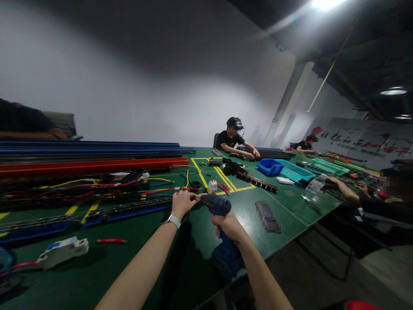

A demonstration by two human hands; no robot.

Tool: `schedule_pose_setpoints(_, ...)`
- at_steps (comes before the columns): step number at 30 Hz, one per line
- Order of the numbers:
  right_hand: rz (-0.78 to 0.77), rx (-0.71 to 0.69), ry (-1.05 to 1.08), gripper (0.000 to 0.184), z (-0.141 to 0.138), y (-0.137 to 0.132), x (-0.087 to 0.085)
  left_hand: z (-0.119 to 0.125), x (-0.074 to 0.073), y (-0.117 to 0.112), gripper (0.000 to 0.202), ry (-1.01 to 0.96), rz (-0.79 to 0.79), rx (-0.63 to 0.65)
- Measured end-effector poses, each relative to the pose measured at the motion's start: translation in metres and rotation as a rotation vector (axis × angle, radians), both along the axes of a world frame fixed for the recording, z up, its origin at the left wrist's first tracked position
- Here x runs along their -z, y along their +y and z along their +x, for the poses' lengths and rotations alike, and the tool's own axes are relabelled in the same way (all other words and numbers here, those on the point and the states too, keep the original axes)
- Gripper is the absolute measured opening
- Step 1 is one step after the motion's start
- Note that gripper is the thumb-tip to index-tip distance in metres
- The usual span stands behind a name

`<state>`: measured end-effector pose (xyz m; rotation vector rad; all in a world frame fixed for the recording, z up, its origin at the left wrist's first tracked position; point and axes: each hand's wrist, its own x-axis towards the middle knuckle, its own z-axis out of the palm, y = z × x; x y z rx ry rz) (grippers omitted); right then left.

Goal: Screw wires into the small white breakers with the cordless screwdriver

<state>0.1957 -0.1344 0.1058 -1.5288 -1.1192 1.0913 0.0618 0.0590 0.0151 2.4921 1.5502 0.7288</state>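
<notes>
My right hand (229, 225) is wrapped round the grip of a blue cordless screwdriver (218, 205) whose nose points left. My left hand (182, 203), with a pale band on the wrist, is closed at the tool's tip, pinching something small I cannot make out, beside the end of a long rail with blue and black parts (135, 207). Red, yellow and blue wires (155, 189) run over the green table (135, 262) just beyond. A white circuit breaker (212, 186) stands a little past my hands.
Long red and blue rails (93, 165) are stacked at the back left. A white breaker (63, 251) and a small red piece (111, 240) lie near left. Blue and teal bins (269, 166) sit further right. Other people work at the far end and on the right.
</notes>
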Motion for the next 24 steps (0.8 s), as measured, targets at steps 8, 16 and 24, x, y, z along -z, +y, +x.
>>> schedule_pose_setpoints(8, -0.026, -0.007, -0.012, 0.018, 0.0007, 0.0001, -0.0012, -0.0001, 0.0005, 0.0004, 0.041, 0.002, 0.006, -0.004)
schedule_pose_setpoints(16, -0.017, -0.005, -0.013, 0.016, -0.0002, -0.0002, -0.0007, -0.0006, 0.0011, 0.0014, 0.041, -0.002, 0.013, 0.011)
schedule_pose_setpoints(24, -0.028, -0.004, -0.019, 0.017, 0.0001, -0.0007, -0.0011, -0.001, 0.0013, 0.001, 0.039, -0.007, 0.018, 0.012)
